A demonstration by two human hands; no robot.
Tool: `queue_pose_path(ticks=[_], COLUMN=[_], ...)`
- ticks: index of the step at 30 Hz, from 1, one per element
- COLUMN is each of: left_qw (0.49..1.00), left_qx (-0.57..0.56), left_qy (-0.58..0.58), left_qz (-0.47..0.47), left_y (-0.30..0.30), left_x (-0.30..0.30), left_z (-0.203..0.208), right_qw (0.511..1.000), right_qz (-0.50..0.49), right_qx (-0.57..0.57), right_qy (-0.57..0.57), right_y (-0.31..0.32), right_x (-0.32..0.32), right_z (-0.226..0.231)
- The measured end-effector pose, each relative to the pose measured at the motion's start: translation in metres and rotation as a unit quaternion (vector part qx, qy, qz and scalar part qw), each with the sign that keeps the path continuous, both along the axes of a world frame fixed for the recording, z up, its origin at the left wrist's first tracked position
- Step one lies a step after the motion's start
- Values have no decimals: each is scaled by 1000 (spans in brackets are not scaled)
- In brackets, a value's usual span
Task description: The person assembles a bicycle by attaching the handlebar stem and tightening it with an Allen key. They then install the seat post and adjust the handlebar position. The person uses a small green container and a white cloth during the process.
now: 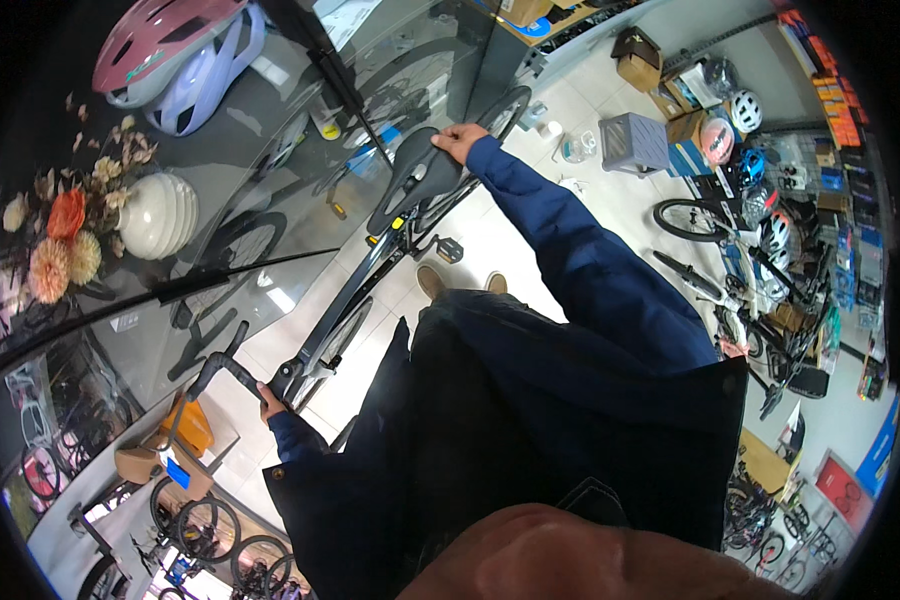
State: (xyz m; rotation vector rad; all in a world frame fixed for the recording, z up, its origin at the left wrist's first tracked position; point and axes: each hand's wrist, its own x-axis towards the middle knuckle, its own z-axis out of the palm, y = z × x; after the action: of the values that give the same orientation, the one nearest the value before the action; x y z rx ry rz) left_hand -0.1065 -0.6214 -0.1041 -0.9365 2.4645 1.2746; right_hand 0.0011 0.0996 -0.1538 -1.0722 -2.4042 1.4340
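A dark road bicycle (342, 305) stands upright in front of me, alongside a glass showcase. My left hand (269, 402) is wrapped round the dark-taped drop handlebar (232, 372), close to the stem; part of its fingers is hidden by the bar. At the other end, my right hand (458, 142) grips the rear of the black saddle (416, 178), thumb and fingers closed on its edge. One black pedal (450, 249) sticks out toward me from below the frame. My brown shoes (430, 281) are beside the bicycle on the white tiles.
The glass showcase (300, 150) runs close along the bicycle's far side, with helmets (170, 55) and a white vase (158, 215) of flowers on it. A grey crate (634, 145) stands on the floor to the right, near a small bicycle (692, 220) and shelves of goods.
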Motion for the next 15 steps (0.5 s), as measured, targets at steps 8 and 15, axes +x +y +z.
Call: queue_pose_path(ticks=[8, 15], left_qw=[999, 980], left_qx=[-13, -185], left_qy=[23, 71], left_qz=[-25, -21], left_y=[-16, -24], left_x=[-10, -15], left_z=[-11, -13], right_qw=[997, 985], right_qz=[-39, -148], right_qx=[-53, -36], right_qy=[50, 84], right_y=[-11, -19], right_x=[-13, 17], right_z=[5, 8])
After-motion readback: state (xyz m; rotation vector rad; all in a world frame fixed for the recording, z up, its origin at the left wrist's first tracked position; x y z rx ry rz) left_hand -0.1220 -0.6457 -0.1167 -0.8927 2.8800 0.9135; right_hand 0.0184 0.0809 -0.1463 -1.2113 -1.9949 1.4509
